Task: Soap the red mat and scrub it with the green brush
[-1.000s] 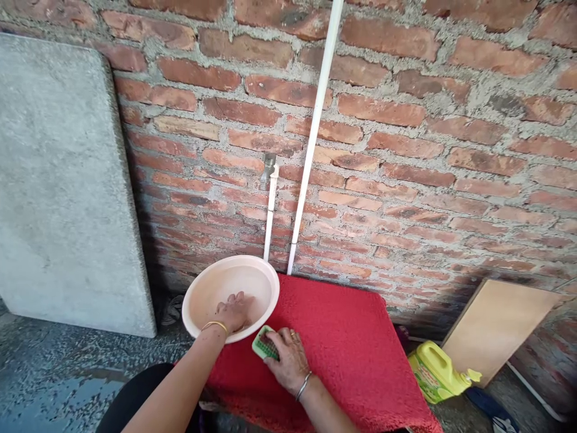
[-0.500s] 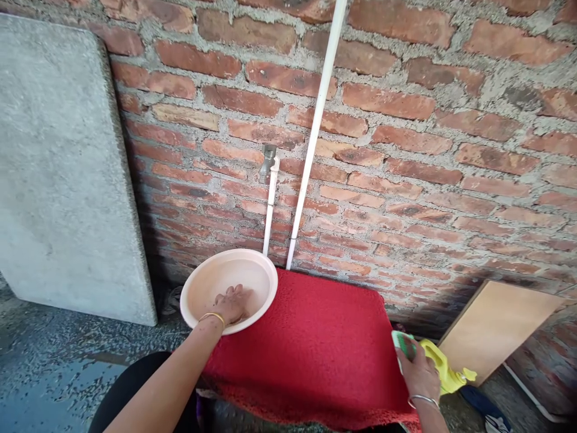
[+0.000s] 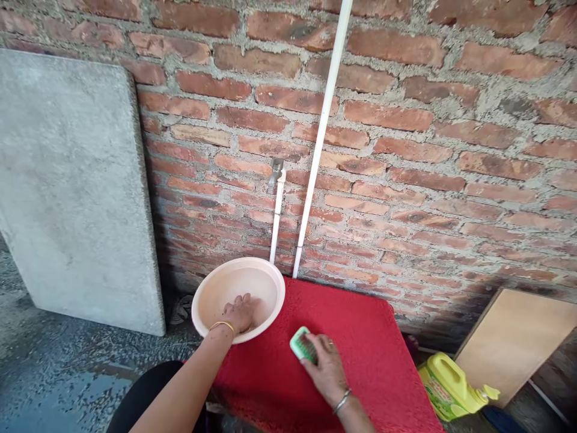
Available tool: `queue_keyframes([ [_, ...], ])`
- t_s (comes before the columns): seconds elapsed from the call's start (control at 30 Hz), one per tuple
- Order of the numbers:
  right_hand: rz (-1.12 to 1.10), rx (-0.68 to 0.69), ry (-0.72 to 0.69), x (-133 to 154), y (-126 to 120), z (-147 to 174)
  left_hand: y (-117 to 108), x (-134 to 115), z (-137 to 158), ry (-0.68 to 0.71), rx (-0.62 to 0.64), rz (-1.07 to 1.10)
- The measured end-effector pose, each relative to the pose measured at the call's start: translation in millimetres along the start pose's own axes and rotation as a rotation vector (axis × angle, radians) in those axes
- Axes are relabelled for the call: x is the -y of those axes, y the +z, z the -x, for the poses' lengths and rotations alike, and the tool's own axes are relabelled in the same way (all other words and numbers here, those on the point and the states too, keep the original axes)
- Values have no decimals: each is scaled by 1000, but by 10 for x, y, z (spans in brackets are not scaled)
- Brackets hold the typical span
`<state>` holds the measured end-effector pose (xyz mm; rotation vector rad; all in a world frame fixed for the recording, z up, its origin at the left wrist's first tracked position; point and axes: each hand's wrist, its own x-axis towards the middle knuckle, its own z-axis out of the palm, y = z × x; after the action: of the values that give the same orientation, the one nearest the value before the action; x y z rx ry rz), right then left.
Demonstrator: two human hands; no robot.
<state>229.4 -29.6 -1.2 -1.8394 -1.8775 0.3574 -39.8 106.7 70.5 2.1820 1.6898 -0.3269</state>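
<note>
Brick wall (image 3: 396,144), yellow jug (image 3: 446,385), left hand (image 3: 240,314) spread in basin (image 3: 238,279), right hand (image 3: 328,368) gripping brush (image 3: 299,343)

A rough washing area, shown by its bare brick wall (image 3: 387,114), metal tap (image 3: 276,171), wet floor (image 3: 67,379), plastic basin (image 3: 238,278) and yellow detergent jug (image 3: 451,388)

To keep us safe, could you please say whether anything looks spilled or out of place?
Yes: water lies pooled on the floor at lower left, near the grey slab; outside the basin, it looks possibly spilled.
</note>
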Motion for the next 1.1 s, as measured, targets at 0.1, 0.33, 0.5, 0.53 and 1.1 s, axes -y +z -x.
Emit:
queue_keyframes([
  [0.1,6,162,-99,455,218,-73,15,12,-15,0,-2,-5],
  [0.33,104,95,-24,299,152,-534,34,27,-13,9,-15,-28],
  [0.5,309,-106,257,-602,-366,-726,12,11,6,14,-12,-33],
  [0.53,349,-151,330,-826,-484,-688,11,9,4,15,-14,-33],
  [1.1,123,-658,602,-2010,-1102,451,-16,-18,23,0,-23,28],
])
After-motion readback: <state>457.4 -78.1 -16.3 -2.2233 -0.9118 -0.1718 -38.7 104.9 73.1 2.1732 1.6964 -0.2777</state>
